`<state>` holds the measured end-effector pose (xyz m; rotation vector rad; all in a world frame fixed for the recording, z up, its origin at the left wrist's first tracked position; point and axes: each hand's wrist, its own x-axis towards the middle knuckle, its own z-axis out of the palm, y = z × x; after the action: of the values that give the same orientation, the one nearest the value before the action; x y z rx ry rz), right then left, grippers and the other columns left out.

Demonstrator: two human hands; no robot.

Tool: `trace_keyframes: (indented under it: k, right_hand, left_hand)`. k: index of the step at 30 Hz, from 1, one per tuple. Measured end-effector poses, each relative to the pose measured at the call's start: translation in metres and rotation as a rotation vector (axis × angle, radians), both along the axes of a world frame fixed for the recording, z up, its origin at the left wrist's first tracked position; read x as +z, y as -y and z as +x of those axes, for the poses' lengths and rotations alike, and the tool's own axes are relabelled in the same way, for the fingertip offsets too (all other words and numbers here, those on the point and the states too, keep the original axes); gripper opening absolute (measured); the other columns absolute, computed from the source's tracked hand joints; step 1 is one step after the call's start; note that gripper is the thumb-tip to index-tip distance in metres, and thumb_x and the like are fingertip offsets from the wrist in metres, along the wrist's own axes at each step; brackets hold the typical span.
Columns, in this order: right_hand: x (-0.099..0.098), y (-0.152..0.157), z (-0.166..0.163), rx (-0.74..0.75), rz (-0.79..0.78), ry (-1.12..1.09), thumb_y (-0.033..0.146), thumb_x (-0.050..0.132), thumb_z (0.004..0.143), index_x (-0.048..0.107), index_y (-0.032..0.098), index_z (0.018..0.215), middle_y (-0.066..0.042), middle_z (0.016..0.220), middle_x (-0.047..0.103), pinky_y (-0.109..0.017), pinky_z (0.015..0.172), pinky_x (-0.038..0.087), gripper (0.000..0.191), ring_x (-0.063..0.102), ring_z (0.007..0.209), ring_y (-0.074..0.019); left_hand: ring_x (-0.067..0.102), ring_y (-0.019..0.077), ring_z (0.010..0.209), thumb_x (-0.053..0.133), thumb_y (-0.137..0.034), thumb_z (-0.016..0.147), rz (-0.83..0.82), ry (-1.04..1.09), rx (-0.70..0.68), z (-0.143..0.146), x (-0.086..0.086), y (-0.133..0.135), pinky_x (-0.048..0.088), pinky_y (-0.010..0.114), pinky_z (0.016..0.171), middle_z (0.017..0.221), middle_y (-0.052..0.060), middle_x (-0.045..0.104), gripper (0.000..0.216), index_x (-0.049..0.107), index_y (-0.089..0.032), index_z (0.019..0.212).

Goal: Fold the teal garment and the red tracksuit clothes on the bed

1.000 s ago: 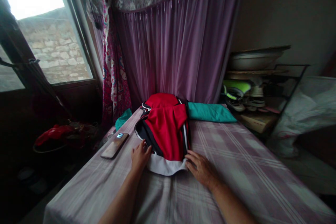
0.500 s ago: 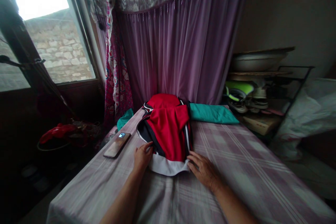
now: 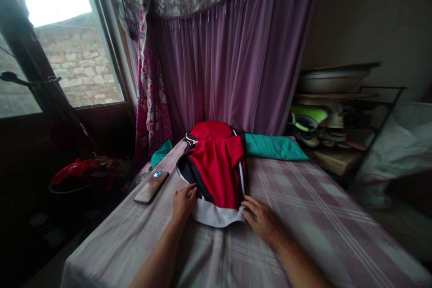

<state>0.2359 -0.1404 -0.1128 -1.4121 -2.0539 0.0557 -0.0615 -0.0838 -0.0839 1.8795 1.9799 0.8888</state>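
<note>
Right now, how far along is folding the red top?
Done: the red top lies on the bed sheet, sides seemingly folded in. In hand: the left hand and right hand touch its near white edge, one at each corner. Left: it lies long, so probably folding it shorter.

Dim room; daylight is coming only from the window (image 3: 50, 18), which is blowing out white at top. Left floor and right wall are sinking into shadow. Edges are bending wide-angle; bedsheet (image 3: 320, 234) is smearing softly near the frame borders.
</note>
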Motion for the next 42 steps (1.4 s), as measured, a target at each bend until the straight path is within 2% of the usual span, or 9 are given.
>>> trace_keyframes:
  k: [9, 18, 20, 23, 28, 37, 42]
  right_hand:
    - [0.005, 0.002, 0.0, 0.006, -0.04, 0.016, 0.037, 0.049, 0.094, 0.072, 0.022, 0.114, -0.012, 0.13, 0.067, -0.044, 0.103, 0.05, 0.035, 0.064, 0.117, -0.0258]
    - [0.001, 0.001, 0.001, 0.01, -0.022, -0.015, 0.037, 0.049, 0.093, 0.072, 0.024, 0.114, -0.011, 0.129, 0.067, -0.045, 0.103, 0.05, 0.033, 0.064, 0.117, -0.0258]
    - [0.001, 0.001, 0.001, 0.011, -0.018, -0.01, 0.037, 0.05, 0.093, 0.072, 0.023, 0.113, -0.011, 0.129, 0.067, -0.045, 0.103, 0.05, 0.033, 0.064, 0.117, -0.0256]
    - [0.002, 0.001, 0.0, 0.01, -0.021, 0.004, 0.036, 0.049, 0.093, 0.072, 0.023, 0.113, -0.011, 0.129, 0.067, -0.044, 0.102, 0.051, 0.033, 0.064, 0.117, -0.0251]
    - [0.005, 0.002, 0.0, 0.008, -0.028, 0.005, 0.035, 0.05, 0.093, 0.073, 0.024, 0.113, -0.011, 0.129, 0.068, -0.043, 0.102, 0.051, 0.033, 0.065, 0.115, -0.0246]
    - [0.002, 0.0, 0.0, 0.005, -0.028, -0.017, 0.036, 0.049, 0.093, 0.073, 0.023, 0.113, -0.011, 0.129, 0.068, -0.044, 0.103, 0.05, 0.033, 0.064, 0.116, -0.0249]
    - [0.005, 0.002, -0.001, 0.01, -0.044, 0.012, 0.035, 0.048, 0.093, 0.072, 0.022, 0.114, -0.013, 0.129, 0.067, -0.044, 0.103, 0.05, 0.035, 0.064, 0.117, -0.0252]
  left_hand:
    - [0.065, 0.024, 0.114, 0.044, -0.038, 0.095, 0.039, 0.033, -0.004, -0.002, -0.005, -0.003, 0.024, 0.05, 0.117, 0.117, 0.006, 0.075, 0.037, 0.07, -0.026, 0.119]
    - [0.068, 0.0267, 0.109, 0.048, -0.039, 0.093, 0.088, 0.081, -0.006, -0.004, -0.008, -0.005, 0.029, 0.053, 0.114, 0.103, 0.006, 0.078, 0.036, 0.072, -0.025, 0.115]
    - [0.069, 0.0259, 0.105, 0.049, -0.04, 0.091, 0.109, 0.109, -0.014, -0.005, -0.009, -0.005, 0.035, 0.05, 0.11, 0.097, 0.005, 0.079, 0.035, 0.073, -0.025, 0.112]
    - [0.071, 0.024, 0.096, 0.049, -0.043, 0.09, 0.144, 0.161, -0.039, -0.006, -0.009, -0.006, 0.047, 0.041, 0.096, 0.087, 0.005, 0.079, 0.036, 0.073, -0.025, 0.111]
    - [0.071, 0.0232, 0.086, 0.047, -0.044, 0.09, 0.146, 0.225, -0.042, -0.007, -0.007, -0.005, 0.051, 0.034, 0.081, 0.079, 0.004, 0.077, 0.04, 0.073, -0.023, 0.113]
    - [0.07, 0.0238, 0.09, 0.049, -0.043, 0.09, 0.144, 0.222, -0.005, -0.008, -0.012, -0.007, 0.051, 0.035, 0.084, 0.085, 0.004, 0.077, 0.042, 0.067, -0.022, 0.121]
    - [0.065, 0.0251, 0.112, 0.051, -0.038, 0.089, 0.255, 0.188, 0.007, -0.01, -0.017, -0.012, 0.048, 0.041, 0.099, 0.114, 0.008, 0.073, 0.038, 0.066, -0.023, 0.12]
